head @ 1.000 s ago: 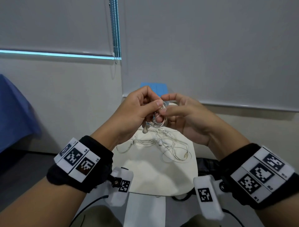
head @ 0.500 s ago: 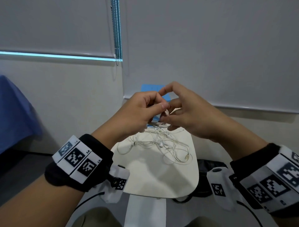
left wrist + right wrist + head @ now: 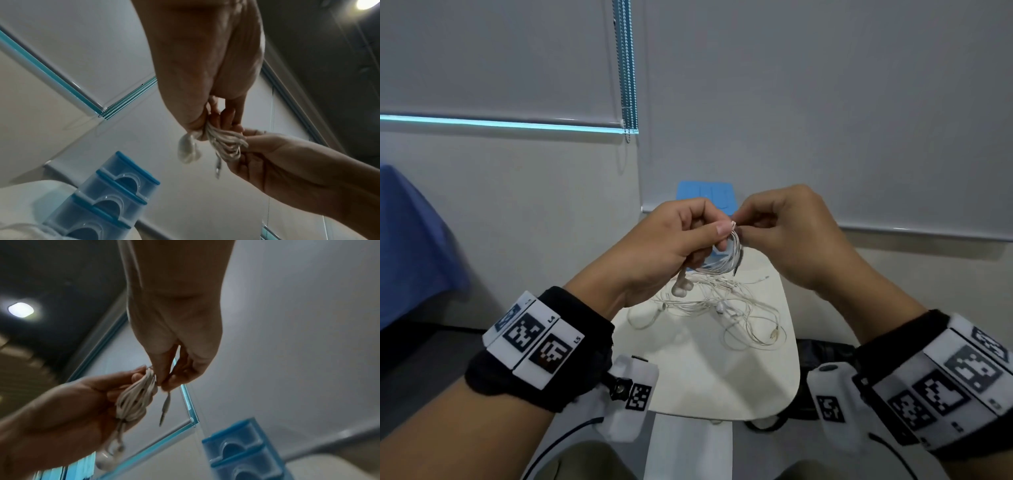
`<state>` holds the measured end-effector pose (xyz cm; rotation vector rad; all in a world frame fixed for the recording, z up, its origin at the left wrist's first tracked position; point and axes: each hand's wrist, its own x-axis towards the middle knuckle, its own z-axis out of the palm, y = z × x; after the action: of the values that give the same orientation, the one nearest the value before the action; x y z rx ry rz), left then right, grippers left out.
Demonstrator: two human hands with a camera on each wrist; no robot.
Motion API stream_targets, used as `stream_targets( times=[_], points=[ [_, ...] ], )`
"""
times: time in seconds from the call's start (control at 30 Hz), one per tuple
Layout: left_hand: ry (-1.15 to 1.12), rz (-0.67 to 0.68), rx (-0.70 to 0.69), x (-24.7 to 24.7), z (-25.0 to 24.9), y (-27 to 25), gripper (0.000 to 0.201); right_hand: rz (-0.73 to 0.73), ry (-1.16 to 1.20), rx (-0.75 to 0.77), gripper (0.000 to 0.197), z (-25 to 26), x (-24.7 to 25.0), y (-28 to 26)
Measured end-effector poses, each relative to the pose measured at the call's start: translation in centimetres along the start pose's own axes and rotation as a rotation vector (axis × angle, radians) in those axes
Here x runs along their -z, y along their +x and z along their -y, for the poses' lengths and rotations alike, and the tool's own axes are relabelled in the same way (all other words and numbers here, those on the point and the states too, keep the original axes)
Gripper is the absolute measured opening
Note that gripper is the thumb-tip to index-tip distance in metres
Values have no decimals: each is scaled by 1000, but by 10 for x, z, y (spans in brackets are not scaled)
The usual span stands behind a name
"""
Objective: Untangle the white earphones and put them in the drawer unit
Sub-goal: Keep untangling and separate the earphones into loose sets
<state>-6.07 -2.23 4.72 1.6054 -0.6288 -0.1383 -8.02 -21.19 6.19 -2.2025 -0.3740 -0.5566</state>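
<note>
My left hand [image 3: 709,234] holds a small coil of white earphones [image 3: 726,253] wound round its fingers, raised above the table. Two earbuds [image 3: 681,287] dangle below that hand and the plug [image 3: 164,410] hangs from the coil. My right hand [image 3: 743,228] pinches the cord at the coil's upper right edge. In the left wrist view the coil [image 3: 226,142] sits between both hands, with the earbuds [image 3: 188,151] beneath. A blue translucent drawer unit [image 3: 705,195] stands at the table's far end, mostly hidden by the hands; its stacked drawers [image 3: 115,186] look shut.
A loose tangle of white earphone cord [image 3: 722,308] lies on the small white table [image 3: 705,377] under the hands. Grey roller blinds and a bead chain [image 3: 628,68] fill the wall behind. A blue cloth [image 3: 410,246] is at far left.
My right hand swung up over the coil and came down to its upper right, still on the cord. The left hand kept its hold and barely moved.
</note>
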Motion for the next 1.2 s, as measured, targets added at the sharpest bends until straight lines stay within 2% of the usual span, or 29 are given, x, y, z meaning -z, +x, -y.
stream_targets(
  times=[0.13,0.2,0.27,0.37,0.47,0.53,0.6,0.67,0.77,0.9,1.0,1.1,1.2],
  points=[
    [-66,-127,-58,-3,4,-1,11,78,608,-246,6,5,-9,-5],
    [-72,-172,-82,-2,5,0,13,86,831,-354,15,9,-10,-7],
    [-49,-205,-98,-2,5,0,13,102,985,-406,13,10,-11,-8],
    [-17,-219,-120,-4,4,0,16,104,982,-389,33,10,-15,-9],
    [34,-202,-116,-5,3,0,16,116,930,-432,34,10,-16,-9],
    [65,-166,-118,-4,5,-2,7,159,1012,-480,35,9,-14,-9],
    [89,-106,-134,-3,5,-5,3,231,1052,-466,41,10,-10,-10],
    [138,-65,-142,-1,4,-9,7,290,958,-405,46,10,-8,-12],
    [222,-87,-114,2,3,-11,6,302,689,-301,49,7,-6,-14],
    [329,-160,-25,7,8,-9,14,254,191,-93,29,8,-1,-15],
    [349,-172,37,7,13,-7,17,237,-150,46,26,6,0,-14],
    [217,-87,122,5,16,-6,21,159,-398,171,14,0,-4,-12],
    [-4,-63,171,-1,16,-4,18,11,-309,189,13,-8,-13,-13]
  ],
)
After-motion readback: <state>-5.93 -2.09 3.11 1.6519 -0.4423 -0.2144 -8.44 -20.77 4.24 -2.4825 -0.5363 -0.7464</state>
